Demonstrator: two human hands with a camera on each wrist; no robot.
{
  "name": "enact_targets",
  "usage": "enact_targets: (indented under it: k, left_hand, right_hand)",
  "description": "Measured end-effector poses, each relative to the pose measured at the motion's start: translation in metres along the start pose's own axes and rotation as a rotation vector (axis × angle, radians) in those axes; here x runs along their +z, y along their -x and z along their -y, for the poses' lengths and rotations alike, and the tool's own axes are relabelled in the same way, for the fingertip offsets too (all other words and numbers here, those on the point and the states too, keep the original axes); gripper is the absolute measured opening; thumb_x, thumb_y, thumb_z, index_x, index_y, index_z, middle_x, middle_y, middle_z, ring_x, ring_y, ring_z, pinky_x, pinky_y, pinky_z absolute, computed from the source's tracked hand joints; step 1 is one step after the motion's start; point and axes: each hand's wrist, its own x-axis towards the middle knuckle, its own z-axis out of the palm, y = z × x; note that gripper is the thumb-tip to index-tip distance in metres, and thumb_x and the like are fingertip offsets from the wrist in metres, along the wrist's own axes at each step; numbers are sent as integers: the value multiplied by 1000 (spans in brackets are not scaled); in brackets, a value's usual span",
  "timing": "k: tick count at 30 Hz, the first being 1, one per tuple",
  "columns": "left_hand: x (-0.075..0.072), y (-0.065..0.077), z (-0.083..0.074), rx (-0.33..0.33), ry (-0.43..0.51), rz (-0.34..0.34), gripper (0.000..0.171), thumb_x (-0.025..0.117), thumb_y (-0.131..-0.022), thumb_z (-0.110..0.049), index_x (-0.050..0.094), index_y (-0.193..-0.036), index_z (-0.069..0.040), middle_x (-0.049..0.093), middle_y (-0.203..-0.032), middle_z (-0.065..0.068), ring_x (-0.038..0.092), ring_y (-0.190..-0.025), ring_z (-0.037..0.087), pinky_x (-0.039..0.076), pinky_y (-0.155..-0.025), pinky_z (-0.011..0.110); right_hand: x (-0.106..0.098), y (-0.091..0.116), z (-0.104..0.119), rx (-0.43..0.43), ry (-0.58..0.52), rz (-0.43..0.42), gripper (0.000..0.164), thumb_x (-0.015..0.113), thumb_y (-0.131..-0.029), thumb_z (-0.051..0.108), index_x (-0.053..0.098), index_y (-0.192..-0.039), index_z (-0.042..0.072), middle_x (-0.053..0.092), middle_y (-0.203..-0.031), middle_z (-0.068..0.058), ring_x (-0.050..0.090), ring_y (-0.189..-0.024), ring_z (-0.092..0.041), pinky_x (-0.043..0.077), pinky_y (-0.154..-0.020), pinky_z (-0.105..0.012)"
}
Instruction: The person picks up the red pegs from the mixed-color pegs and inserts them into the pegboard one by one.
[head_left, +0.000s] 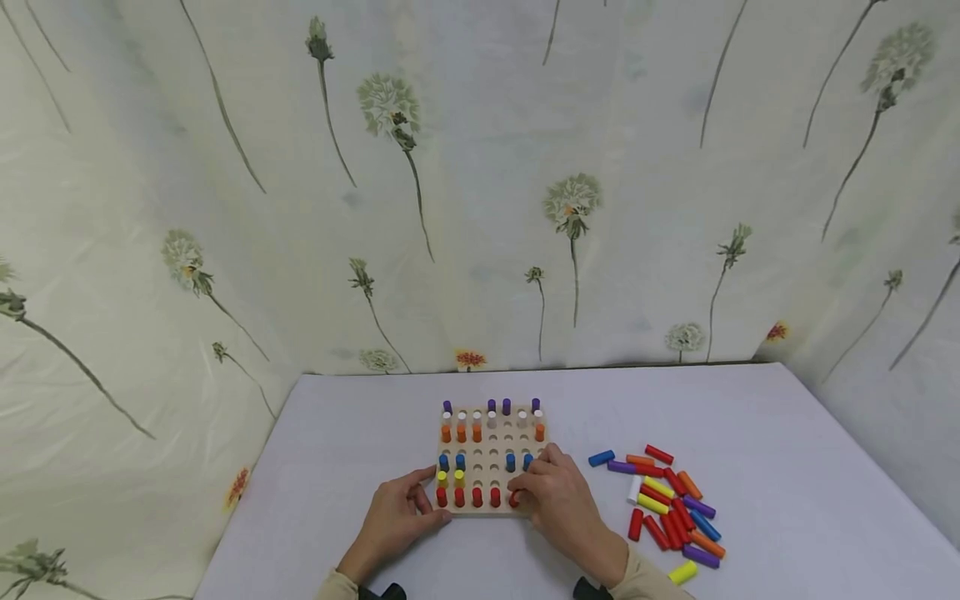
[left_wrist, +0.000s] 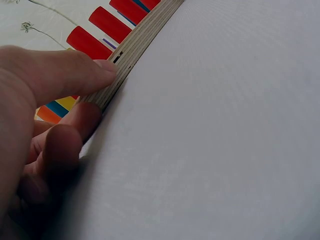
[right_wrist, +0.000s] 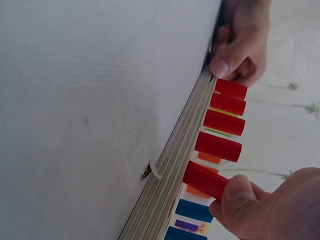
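Observation:
A wooden pegboard (head_left: 485, 468) with rows of coloured pegs lies on the table. My left hand (head_left: 401, 510) holds its near left corner, the thumb (left_wrist: 95, 72) along the front edge and the other fingers by the left side. With thumb and fingertips my right hand (head_left: 558, 504) pinches a red peg (right_wrist: 204, 179) by its top. The peg leans slightly, its lower end at the board in the front row. Beside it in that row stand several red pegs (right_wrist: 218, 146). Blue pegs (head_left: 511, 462) stand behind, close to the right hand's fingers.
Loose pegs in red, yellow, blue, purple, orange and white lie in a pile (head_left: 675, 512) right of the board. A single yellow peg (head_left: 682, 572) lies near my right sleeve. Behind the white table (head_left: 360, 417) hangs a flower-patterned cloth (head_left: 480, 208).

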Motion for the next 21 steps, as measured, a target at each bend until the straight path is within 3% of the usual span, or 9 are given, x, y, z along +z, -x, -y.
enact_targets:
  k: [11,21]
  left_hand:
    - [1,0,0,9,15,-13,70,90,-83,-34,66,-140,-1,64,-71,-11,49,-57,2,35,-52,20]
    - [1,1,-1,-2,-3,-8,70,89,-84,-37,66,-141,-3,63,-71,-11,49,-57,2,35,-53,20]
  right_hand:
    - [3,-1,-1,-43,-83,-4,13,95,-76,15,85,-82,21,68,-70,13,40,-79,-4,37,-71,-23]
    - [6,0,-1,28,-90,6,10,94,-78,20,85,-81,23,64,-72,15,41,-84,-6,37,-74,-25]
